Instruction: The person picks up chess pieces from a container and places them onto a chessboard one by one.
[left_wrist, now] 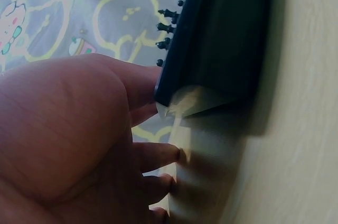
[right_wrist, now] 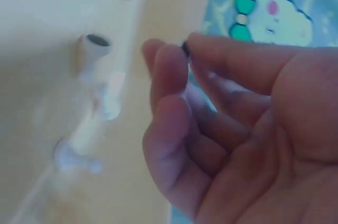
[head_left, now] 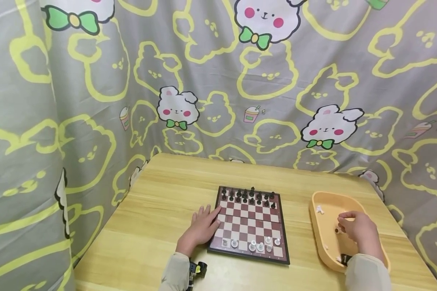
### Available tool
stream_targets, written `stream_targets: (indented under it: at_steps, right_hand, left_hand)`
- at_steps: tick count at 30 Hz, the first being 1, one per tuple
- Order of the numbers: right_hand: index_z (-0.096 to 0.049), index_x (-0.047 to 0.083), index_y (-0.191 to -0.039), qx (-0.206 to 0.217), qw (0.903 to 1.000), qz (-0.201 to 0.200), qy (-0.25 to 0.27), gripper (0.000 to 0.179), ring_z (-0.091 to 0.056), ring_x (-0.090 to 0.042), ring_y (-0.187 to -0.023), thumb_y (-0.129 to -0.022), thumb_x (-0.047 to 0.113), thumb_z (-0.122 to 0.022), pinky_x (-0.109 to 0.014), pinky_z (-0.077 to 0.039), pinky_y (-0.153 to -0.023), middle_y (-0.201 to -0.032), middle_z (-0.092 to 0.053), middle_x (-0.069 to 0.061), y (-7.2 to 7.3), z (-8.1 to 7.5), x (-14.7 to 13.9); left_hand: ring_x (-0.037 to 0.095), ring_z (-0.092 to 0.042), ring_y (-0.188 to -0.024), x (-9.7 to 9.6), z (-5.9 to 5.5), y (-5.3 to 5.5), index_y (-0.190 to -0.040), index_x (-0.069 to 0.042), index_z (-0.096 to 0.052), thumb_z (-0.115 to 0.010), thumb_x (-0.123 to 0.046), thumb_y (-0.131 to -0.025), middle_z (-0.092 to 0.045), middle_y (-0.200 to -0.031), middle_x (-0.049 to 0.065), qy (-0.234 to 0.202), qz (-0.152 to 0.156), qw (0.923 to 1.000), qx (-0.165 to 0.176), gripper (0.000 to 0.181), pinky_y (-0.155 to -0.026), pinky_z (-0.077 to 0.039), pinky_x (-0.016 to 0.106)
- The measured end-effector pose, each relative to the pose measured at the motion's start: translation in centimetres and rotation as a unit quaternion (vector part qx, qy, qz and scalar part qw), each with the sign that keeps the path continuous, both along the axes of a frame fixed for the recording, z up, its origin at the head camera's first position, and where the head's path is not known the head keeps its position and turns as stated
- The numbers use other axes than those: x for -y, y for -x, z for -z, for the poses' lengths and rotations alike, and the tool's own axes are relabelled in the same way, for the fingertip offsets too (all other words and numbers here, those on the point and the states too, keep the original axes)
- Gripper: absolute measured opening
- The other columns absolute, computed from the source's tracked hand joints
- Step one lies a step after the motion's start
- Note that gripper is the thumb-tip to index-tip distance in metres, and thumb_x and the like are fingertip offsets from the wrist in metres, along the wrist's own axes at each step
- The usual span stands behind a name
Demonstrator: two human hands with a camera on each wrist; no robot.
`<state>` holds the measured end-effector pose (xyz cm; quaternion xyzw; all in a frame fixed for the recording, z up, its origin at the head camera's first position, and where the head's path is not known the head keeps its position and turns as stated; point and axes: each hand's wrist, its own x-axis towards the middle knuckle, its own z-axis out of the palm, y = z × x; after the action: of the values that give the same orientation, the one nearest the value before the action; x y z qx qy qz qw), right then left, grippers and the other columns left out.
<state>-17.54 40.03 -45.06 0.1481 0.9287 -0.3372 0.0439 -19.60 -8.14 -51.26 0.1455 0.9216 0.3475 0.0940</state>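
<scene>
observation: single-piece handling step apparently in hand

patterned curtain backs the setup. wooden surface carries everything below.

chequered board lies near the middle of the surface. orange tray sits to the right of it, apart.

right grip is over the tray, thumb and forefinger closed to a pinch, other fingers curled inward. left grip is relaxed and spread, fingers extended, thumb and forefinger at the board's left edge; it does not hold a piece. judgement: it steadies the board.

black pieces stand in two rows at the far end. white pieces stand at the near end, rows incomplete, gaps between some. a few loose pieces lie in the tray, at least one showing a dark base.

pinched piece: only a small dark bit shows between the fingertips, so type and colour cannot be told. location: above the tray, off the board.

judgement on step: one small piece is being handled at the tray; direction, into or out of it, not certain. if bound for the board, the next move calls for a clear lift over the tray wall and an upright, centred set-down, without knocking neighbours.
</scene>
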Motion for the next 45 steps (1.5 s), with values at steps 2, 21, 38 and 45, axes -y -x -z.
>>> stream_targets:
  at_steps: [2, 21, 38, 45]
  right_hand:
    - [-0.063, -0.009, -0.122, -0.018, 0.999, 0.029, 0.027, 0.044, -0.067, -0.012, -0.07, -0.105, 0.031, -0.06, -0.03, -0.048, -0.061, -0.085, -0.079, -0.008, -0.5, -0.2, 0.9]
    - [-0.064, -0.005, -0.134, -0.265, 0.9532, 0.007, 0.146, 0.036, -0.066, 0.003, -0.077, -0.105, 0.014, -0.063, -0.016, -0.054, -0.068, -0.098, -0.072, 0.024, -2.3, -0.4, 8.5]
    - [-0.063, -0.002, -0.129, -0.2, 0.9767, 0.028, 0.071, 0.041, -0.065, 0.013, -0.077, -0.106, 0.03, -0.054, -0.015, -0.053, -0.062, -0.102, -0.079, 0.008, -1.0, -0.7, 4.6]
    - [-0.064, 0.003, -0.119, -0.236, 0.9691, -0.009, 0.071, 0.029, -0.068, 0.009, -0.078, -0.106, 0.029, -0.058, -0.017, -0.052, -0.061, -0.102, -0.08, 0.002, -2.3, -2.3, 8.2]
  left_hand:
    - [0.056, -0.009, -0.153, 0.2, 0.0, 0.0, -0.159, -0.01, -0.042, -0.045, -0.026, -0.109, -0.023, -0.163, 0.035, -0.001, -0.001, 1.0, 0.0, 0.053, -0.121, -0.002, 0.07]
    - [0.056, -0.009, -0.153, 0.3, -0.2, 0.1, -0.159, -0.01, -0.041, -0.045, -0.025, -0.109, -0.023, -0.163, 0.035, 0.006, 0.001, 1.0, -0.002, 0.053, -0.121, -0.002, 0.069]
    - [0.055, -0.008, -0.153, 0.1, -0.1, 0.2, -0.16, -0.011, -0.04, -0.044, -0.026, -0.11, -0.022, -0.164, 0.034, 0.009, 0.002, 1.0, 0.001, 0.053, -0.122, -0.002, 0.069]
    - [0.056, -0.011, -0.152, 0.0, 0.2, 0.3, -0.158, -0.009, -0.043, -0.045, -0.026, -0.109, -0.025, -0.162, 0.036, 0.005, 0.003, 0.9999, -0.01, 0.052, -0.121, -0.004, 0.071]
